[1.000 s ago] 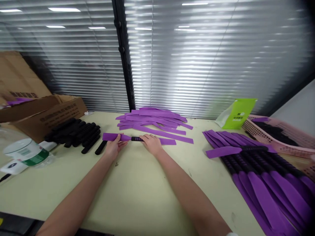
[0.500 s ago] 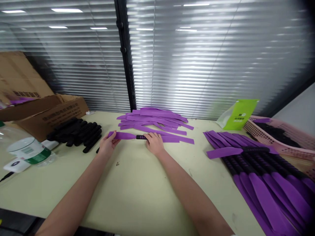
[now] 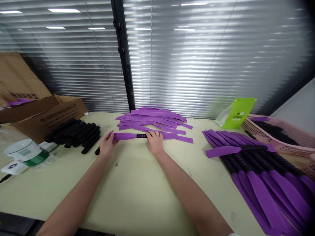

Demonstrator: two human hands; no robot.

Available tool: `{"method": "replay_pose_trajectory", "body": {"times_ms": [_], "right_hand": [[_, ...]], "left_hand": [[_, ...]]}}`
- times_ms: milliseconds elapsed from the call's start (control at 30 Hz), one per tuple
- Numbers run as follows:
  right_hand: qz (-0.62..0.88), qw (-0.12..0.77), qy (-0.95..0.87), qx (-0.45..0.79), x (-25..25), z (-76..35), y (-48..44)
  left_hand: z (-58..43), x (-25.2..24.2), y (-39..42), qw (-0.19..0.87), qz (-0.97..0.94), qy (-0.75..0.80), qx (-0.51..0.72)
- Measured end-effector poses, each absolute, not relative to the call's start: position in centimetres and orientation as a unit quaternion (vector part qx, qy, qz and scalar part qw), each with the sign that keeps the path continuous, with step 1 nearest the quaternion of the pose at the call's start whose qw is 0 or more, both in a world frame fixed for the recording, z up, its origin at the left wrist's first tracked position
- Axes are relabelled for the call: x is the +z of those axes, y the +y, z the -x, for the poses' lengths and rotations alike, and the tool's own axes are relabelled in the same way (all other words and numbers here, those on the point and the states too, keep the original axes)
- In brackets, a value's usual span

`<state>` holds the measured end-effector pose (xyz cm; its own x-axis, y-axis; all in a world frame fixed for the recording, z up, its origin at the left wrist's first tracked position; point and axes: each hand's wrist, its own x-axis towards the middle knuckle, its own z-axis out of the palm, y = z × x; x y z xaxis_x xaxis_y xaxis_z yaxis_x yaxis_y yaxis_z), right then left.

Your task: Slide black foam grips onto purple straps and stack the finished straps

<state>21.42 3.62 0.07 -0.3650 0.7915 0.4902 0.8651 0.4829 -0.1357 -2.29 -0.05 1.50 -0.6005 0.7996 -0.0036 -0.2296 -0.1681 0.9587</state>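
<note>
A purple strip (image 3: 126, 136) runs sideways into a black ribbed sleeve (image 3: 141, 136) near the table's middle. My left hand (image 3: 106, 143) pinches the strip's left end. Fingers of my right hand (image 3: 155, 141) are closed over the right part of the sleeve, hiding its end. Just behind lies a pile of loose purple strips (image 3: 157, 117). Left of my left hand is a heap of black sleeves (image 3: 76, 132), and one more sleeve (image 3: 97, 151) shows partly beside that hand.
Purple strips with black sleeves (image 3: 268, 183) are stacked at the right. Behind them stand a green pouch (image 3: 237, 113) and a pink basket (image 3: 283, 147). On the left are a cardboard box (image 3: 56, 113) and a plastic bottle (image 3: 29, 152) lying on its side.
More of the black sleeve shows left of my right hand, whose fingers have shifted slightly right along it. My left hand still holds the strip's end. The whole view has shifted slightly.
</note>
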Motion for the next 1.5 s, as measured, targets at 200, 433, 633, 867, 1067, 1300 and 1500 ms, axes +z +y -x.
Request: {"method": "replay_pose_trajectory", "body": {"times_ms": [200, 433, 633, 867, 1067, 1300, 1500], "right_hand": [[0.509, 0.256, -0.82, -0.055, 0.0, -21.6, 3.8], [0.477, 0.223, -0.847, -0.067, 0.8, -21.5, 2.9], [0.483, 0.148, -0.863, -0.019, 2.2, -21.9, 3.2], [0.535, 0.293, -0.786, 0.095, 5.3, -27.7, 6.8], [0.569, 0.478, -0.639, 0.2, 6.8, -33.9, 8.7], [0.558, 0.53, -0.602, 0.214, 7.9, -36.0, 8.6], [0.537, 0.463, -0.668, 0.225, 6.8, -34.2, 8.4]], "left_hand": [[2.4, 1.0, -0.3, 0.173, -0.427, 0.595, 0.658], [2.0, 1.5, -1.2, 0.08, -0.531, 0.609, 0.584], [2.0, 1.3, -1.0, 0.099, -0.571, 0.602, 0.549], [2.1, 1.2, -0.9, 0.202, -0.498, 0.604, 0.589], [2.2, 0.5, -0.6, 0.283, -0.495, 0.592, 0.57], [2.4, 0.6, -0.8, 0.189, -0.586, 0.624, 0.481], [2.8, 0.6, -0.7, 0.098, -0.611, 0.629, 0.47]]}}
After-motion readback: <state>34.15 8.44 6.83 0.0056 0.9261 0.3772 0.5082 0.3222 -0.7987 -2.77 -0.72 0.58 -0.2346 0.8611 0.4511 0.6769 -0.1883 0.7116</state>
